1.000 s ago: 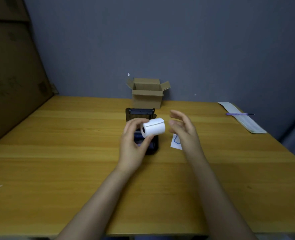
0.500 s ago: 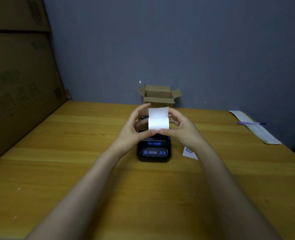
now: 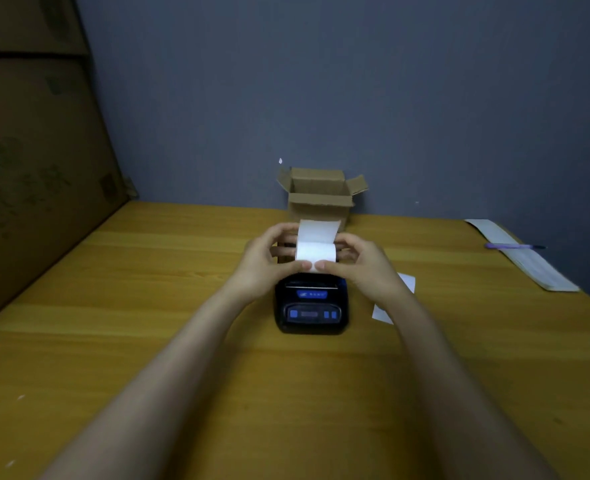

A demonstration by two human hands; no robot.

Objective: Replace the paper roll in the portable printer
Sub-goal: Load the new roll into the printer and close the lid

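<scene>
Our left hand [image 3: 266, 263] and right hand [image 3: 363, 265] both grasp the roll [image 3: 316, 252] mid-frame, above the printer [image 3: 311, 306].

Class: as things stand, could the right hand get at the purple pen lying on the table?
Probably not yet: the right hand shares a grip on the paper roll with the left hand. Otherwise the path to the pen looks clear.

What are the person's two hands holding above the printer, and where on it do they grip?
The paper roll: the left hand and right hand grip its two ends, thumbs pinching its lower front edge.
</scene>
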